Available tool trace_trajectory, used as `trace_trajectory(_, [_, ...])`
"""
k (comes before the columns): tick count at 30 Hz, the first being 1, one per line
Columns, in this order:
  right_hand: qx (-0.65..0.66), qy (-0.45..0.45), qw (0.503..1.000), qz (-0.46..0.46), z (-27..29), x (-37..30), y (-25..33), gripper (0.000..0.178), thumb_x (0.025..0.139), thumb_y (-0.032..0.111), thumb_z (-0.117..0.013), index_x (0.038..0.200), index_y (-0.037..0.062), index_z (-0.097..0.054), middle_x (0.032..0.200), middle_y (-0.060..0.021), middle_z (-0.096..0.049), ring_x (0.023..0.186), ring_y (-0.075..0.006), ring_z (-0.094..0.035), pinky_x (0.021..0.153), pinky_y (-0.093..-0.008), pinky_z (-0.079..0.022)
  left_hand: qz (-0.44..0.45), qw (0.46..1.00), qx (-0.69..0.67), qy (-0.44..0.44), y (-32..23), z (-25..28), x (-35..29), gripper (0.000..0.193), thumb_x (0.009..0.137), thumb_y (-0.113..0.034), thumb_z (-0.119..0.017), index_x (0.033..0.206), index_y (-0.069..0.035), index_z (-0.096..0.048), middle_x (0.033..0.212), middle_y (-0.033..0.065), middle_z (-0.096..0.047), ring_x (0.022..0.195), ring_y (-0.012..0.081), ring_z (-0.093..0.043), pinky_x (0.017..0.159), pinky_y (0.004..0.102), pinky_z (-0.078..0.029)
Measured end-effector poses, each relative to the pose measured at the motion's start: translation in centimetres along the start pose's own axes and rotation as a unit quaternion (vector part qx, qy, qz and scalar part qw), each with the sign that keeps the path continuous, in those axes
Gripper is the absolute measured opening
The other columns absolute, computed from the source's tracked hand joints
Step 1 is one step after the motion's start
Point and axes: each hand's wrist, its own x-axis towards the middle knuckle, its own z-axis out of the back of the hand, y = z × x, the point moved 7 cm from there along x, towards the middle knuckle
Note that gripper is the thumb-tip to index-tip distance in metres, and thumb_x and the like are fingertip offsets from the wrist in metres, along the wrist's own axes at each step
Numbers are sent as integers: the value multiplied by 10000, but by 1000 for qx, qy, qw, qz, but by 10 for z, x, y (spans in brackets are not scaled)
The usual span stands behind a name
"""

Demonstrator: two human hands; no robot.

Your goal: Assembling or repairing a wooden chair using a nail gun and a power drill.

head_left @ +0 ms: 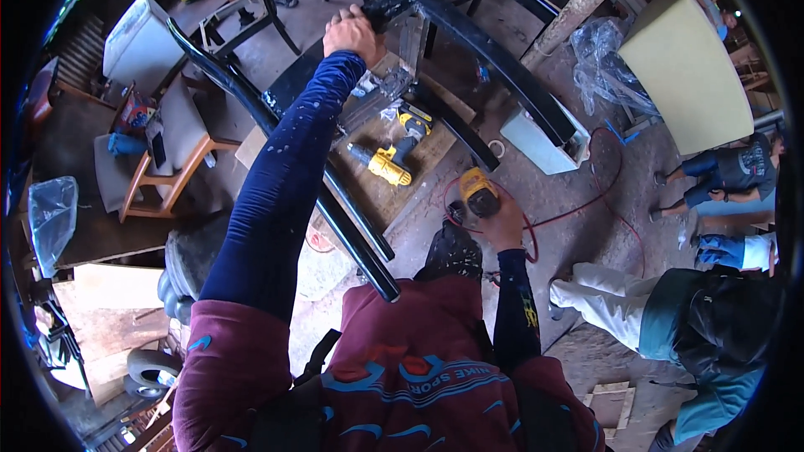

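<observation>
My left hand (353, 33) reaches far forward. Its fingers close over the corner of an upturned black chair frame (494, 50), whose curved legs point toward me. Held low in front of me on the right, a yellow and black power drill (476, 190) is in my right hand (507, 222); its front end is mostly hidden. A second yellow and black drill (387, 166) lies on the wooden board (435, 169) beneath the frame. Close behind it rests another yellow and black tool (413, 122), partly covered by the frame.
A red hose (578, 216) loops across the floor at right. Beyond the chair leg sits a pale box (544, 142). Upholstered chairs (177, 130) stand at left, and a cream panel (682, 71) at far right. Several people stand around, including one in pale trousers (603, 293) at right.
</observation>
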Motion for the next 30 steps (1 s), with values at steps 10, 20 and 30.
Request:
trace_trajectory(10, [-68, 55, 992, -86, 34, 53, -137, 288, 721, 138, -760, 989, 39, -732, 864, -211, -722, 854, -417, -692, 766, -498, -556, -47, 998, 27, 29, -14, 4, -16, 907, 878, -503, -656, 1475, 97, -333, 1440, 271, -496, 1375, 357, -470, 1149, 397, -368])
trace_trajectory(20, [-140, 63, 972, 180, -38, 156, -235, 381, 779, 145, -727, 1126, 2, -666, 1009, -203, -699, 971, -414, -659, 854, -492, -521, 6, 998, -65, 6, 14, 27, -10, 920, 840, -626, -718, 1510, -63, -433, 1558, 247, -385, 1471, 392, -331, 1204, 454, -301])
trace_trajectory(30, [-73, 184, 969, 148, -139, 206, -119, 389, 762, 39, -665, 1144, -34, -640, 1045, -283, -702, 1031, -440, -675, 882, -466, -553, 37, 996, -82, 21, 25, 12, -45, 894, 852, -723, -618, 1520, -156, -441, 1358, 203, -573, 1230, 378, -577, 1094, 463, -426])
